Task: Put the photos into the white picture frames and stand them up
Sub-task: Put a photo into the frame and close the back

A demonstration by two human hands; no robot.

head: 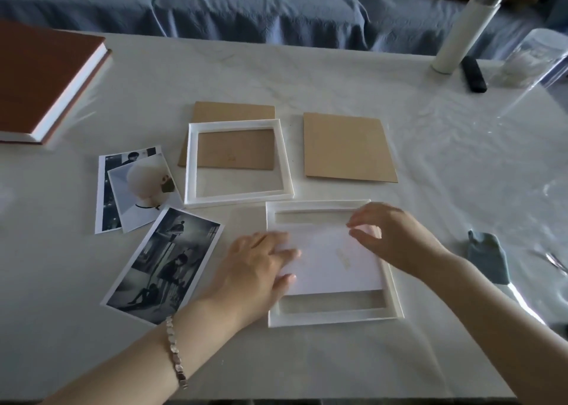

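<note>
A photo (335, 260) lay face down inside the near white frame (333, 318), pressed flat by the left hand (255, 266) and the right hand (387, 235), fingers spread, while the far frame (238, 198) held only a brown board (235, 149).

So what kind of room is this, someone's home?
Probably a living room at home: a sofa under a blue cover runs behind a low pale table, with a remote control and a book on it.
</note>
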